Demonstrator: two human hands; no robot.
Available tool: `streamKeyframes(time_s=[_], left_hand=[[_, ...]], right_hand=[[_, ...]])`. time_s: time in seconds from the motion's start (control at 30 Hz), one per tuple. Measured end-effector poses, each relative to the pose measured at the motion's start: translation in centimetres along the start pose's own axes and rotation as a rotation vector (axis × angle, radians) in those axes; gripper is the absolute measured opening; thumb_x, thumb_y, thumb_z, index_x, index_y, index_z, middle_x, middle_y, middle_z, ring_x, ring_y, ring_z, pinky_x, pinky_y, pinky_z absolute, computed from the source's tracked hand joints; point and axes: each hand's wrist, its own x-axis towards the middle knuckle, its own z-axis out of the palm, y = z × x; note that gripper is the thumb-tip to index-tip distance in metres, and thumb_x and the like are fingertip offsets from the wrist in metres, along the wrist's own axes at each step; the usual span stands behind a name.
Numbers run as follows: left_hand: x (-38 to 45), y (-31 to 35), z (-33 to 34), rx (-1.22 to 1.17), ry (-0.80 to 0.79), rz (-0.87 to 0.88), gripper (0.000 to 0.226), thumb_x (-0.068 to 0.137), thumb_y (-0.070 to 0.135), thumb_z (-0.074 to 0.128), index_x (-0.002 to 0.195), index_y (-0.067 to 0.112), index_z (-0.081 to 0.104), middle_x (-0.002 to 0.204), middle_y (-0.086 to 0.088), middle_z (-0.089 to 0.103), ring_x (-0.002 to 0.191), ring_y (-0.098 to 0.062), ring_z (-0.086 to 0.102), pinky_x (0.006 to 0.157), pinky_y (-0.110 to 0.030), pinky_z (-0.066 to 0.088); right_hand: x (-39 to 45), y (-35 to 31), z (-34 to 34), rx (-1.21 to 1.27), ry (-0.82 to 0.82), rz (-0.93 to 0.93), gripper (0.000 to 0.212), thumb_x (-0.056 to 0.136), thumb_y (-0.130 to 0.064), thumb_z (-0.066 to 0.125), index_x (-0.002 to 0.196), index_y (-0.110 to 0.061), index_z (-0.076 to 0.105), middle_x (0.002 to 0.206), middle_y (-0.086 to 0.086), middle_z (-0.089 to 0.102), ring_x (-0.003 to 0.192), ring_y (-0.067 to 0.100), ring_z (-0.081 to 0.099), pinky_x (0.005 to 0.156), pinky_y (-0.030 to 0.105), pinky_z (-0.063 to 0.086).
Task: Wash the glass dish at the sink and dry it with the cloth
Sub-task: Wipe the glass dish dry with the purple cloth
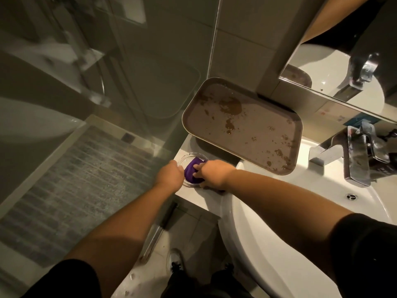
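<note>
A round clear glass dish [186, 158] sits on the white counter at the left of the sink. My left hand [169, 174] grips its near left rim. A purple cloth [191, 172] lies bunched inside the dish. My right hand [211, 173] holds the cloth down into the dish with curled fingers. Most of the dish is hidden beneath both hands and the cloth.
A brown tray [242, 125] spotted with water drops lies on the counter behind the dish, overhanging the white sink basin [322, 190]. The chrome tap [358, 155] stands at the right, a mirror above it. A glass shower screen [107, 82] rises on the left.
</note>
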Motion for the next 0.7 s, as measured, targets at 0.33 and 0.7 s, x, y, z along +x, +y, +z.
streamKeyframes(time_s=[0.33, 0.7], left_hand=[[1.0, 1.2, -0.4, 0.306, 0.04, 0.098, 0.026, 0.094, 0.005, 0.038, 0.119, 0.002, 0.042, 0.111, -0.021, 0.063, 0.1, -0.039, 0.062, 0.067, -0.04, 0.043], [0.3, 0.8, -0.1, 0.159, 0.093, 0.082, 0.033, 0.104, 0.031, 0.031, 0.116, 0.005, 0.046, 0.109, -0.019, 0.065, 0.096, -0.037, 0.062, 0.066, -0.038, 0.041]], right_hand=[[-0.1, -0.9, -0.2, 0.136, 0.049, 0.106, 0.049, 0.099, -0.035, 0.052, 0.143, -0.014, 0.046, 0.141, 0.016, 0.052, 0.12, 0.034, 0.057, 0.1, 0.04, 0.048], [-0.8, -2.6, -0.4, 0.767, 0.205, 0.344, 0.023, 0.092, -0.029, 0.063, 0.11, -0.02, 0.073, 0.099, 0.008, 0.07, 0.088, 0.024, 0.064, 0.084, 0.034, 0.054]])
